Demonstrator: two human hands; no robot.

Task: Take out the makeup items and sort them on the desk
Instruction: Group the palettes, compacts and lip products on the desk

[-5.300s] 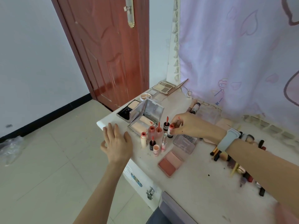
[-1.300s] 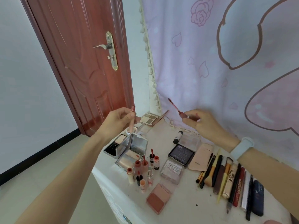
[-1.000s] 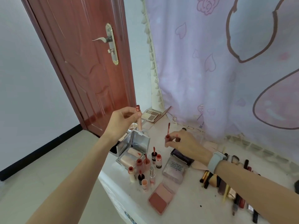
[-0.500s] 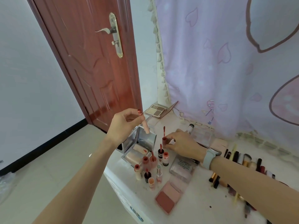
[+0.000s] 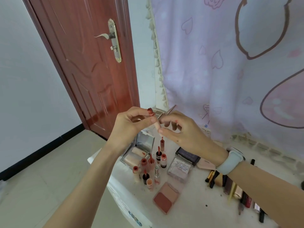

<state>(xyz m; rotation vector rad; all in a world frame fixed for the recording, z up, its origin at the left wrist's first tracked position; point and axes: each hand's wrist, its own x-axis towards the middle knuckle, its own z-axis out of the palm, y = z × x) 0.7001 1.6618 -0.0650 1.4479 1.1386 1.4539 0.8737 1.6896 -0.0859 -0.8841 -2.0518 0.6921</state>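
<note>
- Near right: brushes and pencils (image 5: pixel 233 186) are lying in a row by the right forearm, long axes running near-to-far.
- Near centre: a blush compact (image 5: pixel 166 197) is lying open and flat, close to the desk's (image 5: pixel 197 209) near-left edge.
- Just beyond it, the lip tube cluster (image 5: pixel 152 168) is standing upright, several tubes uncapped with wands sticking out; a mirrored compact (image 5: pixel 138 151) is sitting open to its left, clear cases (image 5: pixel 179 168) to its right.
- Above the cluster, the left hand (image 5: pixel 131 125) is pinching a pale lip tube (image 5: pixel 155 123) between thumb and fingers, its red open end up, long axis tilting down and to the right.
- The right hand (image 5: pixel 182 130) is sitting just right of it, fingers loosely curled, thumb tip touching the tube's lower end; holding nothing else as far as I can tell.
- Judging: both hands are about equally near the tube; the set-down spot is lying straight below, in or beside the cluster.
- Open room is looking tight there; bare desk is showing near-right of the blush. Left edge is close, so tipping neighbours is the risk.
- Far: an eyeshadow palette (image 5: pixel 158 111) is lying by the curtain (image 5: pixel 230 71).
</note>
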